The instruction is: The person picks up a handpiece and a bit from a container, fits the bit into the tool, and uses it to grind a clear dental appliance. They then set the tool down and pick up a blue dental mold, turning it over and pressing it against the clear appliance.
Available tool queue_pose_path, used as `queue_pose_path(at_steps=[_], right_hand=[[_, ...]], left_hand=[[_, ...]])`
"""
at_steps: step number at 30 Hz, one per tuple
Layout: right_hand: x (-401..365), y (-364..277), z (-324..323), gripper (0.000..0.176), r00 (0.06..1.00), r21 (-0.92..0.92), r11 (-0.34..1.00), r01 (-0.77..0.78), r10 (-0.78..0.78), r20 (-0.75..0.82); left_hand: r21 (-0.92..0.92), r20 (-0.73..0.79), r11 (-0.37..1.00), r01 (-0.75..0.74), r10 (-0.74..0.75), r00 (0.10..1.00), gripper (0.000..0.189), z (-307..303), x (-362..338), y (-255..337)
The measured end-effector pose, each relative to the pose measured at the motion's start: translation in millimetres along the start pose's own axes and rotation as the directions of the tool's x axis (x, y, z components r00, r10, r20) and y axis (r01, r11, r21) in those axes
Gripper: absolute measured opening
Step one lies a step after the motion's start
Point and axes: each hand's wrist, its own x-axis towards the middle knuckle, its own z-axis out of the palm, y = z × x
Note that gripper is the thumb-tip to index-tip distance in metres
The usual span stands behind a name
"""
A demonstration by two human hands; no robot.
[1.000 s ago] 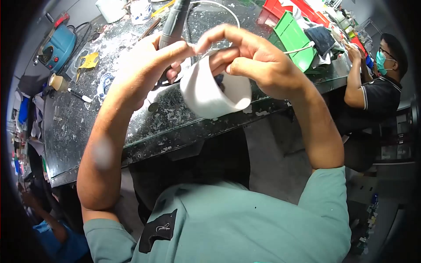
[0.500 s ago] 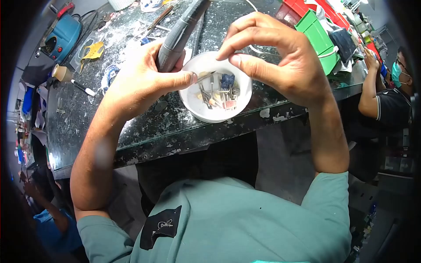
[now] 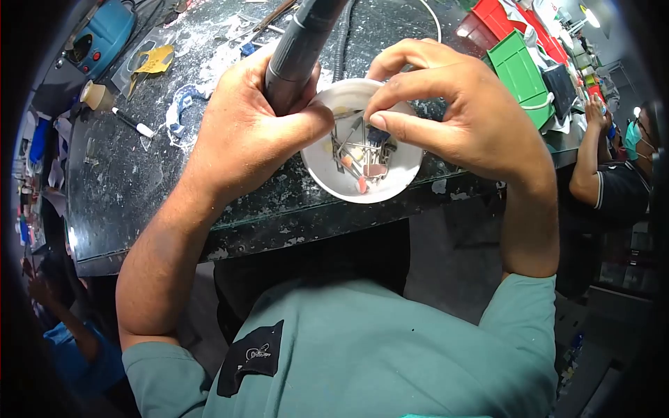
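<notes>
My left hand (image 3: 268,132) is wrapped around a thick dark grey rotary handpiece (image 3: 296,59), its upper end rising toward the top of the view. Below the hands stands a white bowl (image 3: 327,182) near the table's front edge. Inside it lie several thin metal burs (image 3: 350,146), small pinkish and orange bits (image 3: 375,170) and a dark blue piece (image 3: 377,136), partly covered by fingers. Over the bowl's far right side, my right hand (image 3: 456,104) is closed, thumb and index fingertips pinched together. What sits between them I cannot tell.
The black table (image 3: 146,209) is dusted white. On it are a blue-and-white curved piece (image 3: 180,111), a white-capped marker (image 3: 132,122), a yellow scrap (image 3: 155,60) and a blue machine (image 3: 104,35). A green bin (image 3: 519,73) stands right, with a masked person (image 3: 617,160) beyond.
My right fingertips have come down and closed together over the bowl. My left hand and the handpiece show further right, as does the bowl; the whole view has shifted a little.
</notes>
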Motion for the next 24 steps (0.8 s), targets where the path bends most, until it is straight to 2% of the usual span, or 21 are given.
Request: queue_pose_path(at_steps=[5,10,12,15,21,24], right_hand=[[1.2,-7.6,4.0,0.015,0.999,-0.152,0.988,0.034,-0.032,0.016],[-0.5,-13.3,7.3,0.017,0.999,-0.188,0.981,0.035,-0.033,0.016],[-1.3,-13.9,7.5,0.017,0.999,-0.206,0.977,0.048,-0.051,-0.005],[-2.2,-14.4,5.3,0.018,0.998,-0.238,0.970,0.048,-0.056,-0.027],[-5.6,-17.5,3.9,0.017,1.000,-0.188,0.982,0.006,-0.002,0.025],[-6.1,-16.7,8.6,0.018,0.998,-0.245,0.968,0.060,-0.060,0.005]], left_hand=[[-0.046,0.000,0.999,0.003,-0.003,1.000,0.021,0.4,-0.7,-3.4],[-0.013,0.011,0.999,-0.038,0.038,0.999,0.021,-1.1,-2.2,-2.6],[-0.017,-0.008,0.990,-0.143,0.143,0.990,0.020,0.1,-2.2,-3.8],[0.003,-0.008,0.987,-0.159,0.159,0.987,0.018,-0.2,-3.6,-5.6],[-0.015,-0.012,0.982,-0.189,0.189,0.982,0.017,0.4,-4.7,-6.7],[0.008,-0.021,0.980,-0.200,0.200,0.980,0.016,0.7,-4.4,-7.5]])
